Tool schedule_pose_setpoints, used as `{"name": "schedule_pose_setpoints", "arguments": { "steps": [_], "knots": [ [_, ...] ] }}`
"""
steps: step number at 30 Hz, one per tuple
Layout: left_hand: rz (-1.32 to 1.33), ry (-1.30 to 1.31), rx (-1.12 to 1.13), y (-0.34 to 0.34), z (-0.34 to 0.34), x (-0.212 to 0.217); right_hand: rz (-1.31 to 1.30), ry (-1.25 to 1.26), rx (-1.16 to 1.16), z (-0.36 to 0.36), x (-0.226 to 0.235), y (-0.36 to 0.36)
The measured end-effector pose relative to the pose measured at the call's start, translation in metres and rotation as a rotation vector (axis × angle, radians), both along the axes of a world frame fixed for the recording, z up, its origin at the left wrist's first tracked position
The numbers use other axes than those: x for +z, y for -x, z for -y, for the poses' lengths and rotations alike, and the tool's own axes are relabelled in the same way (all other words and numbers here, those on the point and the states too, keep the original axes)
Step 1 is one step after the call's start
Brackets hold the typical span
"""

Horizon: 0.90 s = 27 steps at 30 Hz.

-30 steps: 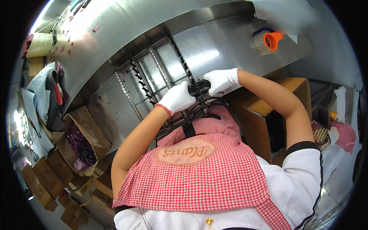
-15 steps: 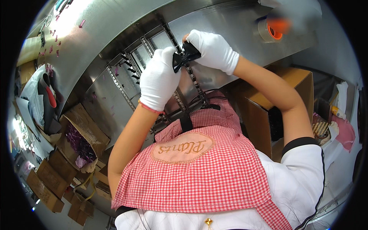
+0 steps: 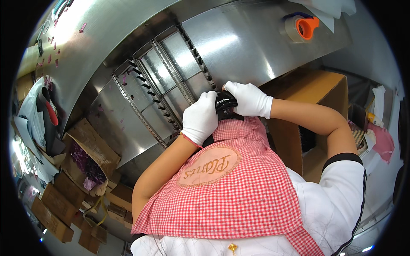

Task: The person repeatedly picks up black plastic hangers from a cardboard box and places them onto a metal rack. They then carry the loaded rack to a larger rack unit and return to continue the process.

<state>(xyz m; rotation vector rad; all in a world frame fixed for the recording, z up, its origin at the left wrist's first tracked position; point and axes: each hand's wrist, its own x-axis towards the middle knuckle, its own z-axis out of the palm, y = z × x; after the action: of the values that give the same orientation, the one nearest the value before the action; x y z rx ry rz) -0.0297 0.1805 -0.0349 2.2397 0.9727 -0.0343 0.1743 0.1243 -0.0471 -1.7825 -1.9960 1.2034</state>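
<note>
Glossy black item [image 3: 225, 104] gripped at either side by gloved left hand [image 3: 200, 117] and gloved right hand [image 3: 251, 101], fingers curled onto it. Item held at apron [image 3: 239, 205], near metal rack [image 3: 172, 69] on tabletop [image 3: 243, 59]. Step judged: two-handed handling; next move seemingly calls for steady grip by both hands. Pointing direction, long axis cannot be told, sides being covered.

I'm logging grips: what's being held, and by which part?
A glossy black item, kind unclear, held at opposite sides by the left hand and right hand.
</note>
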Motion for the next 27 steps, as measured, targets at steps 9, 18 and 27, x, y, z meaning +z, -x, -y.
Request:
{"name": "schedule_pose_setpoints", "arguments": {
  "steps": [9, 18, 27],
  "knots": [
    [0.291, -0.936, 0.051, -0.015, -0.065, 0.061, 0.239, -0.985, -0.167, -0.064, 0.044, -0.005],
    [1.188, 0.635, 0.011, -0.076, 0.004, 0.135, -0.599, -0.665, -1.148, 0.032, 0.135, 0.028],
    [0.672, 1.129, -0.181, -0.138, 0.141, 0.147, -0.216, -0.563, -1.340, 0.218, 0.127, 0.061]
  ]
}}
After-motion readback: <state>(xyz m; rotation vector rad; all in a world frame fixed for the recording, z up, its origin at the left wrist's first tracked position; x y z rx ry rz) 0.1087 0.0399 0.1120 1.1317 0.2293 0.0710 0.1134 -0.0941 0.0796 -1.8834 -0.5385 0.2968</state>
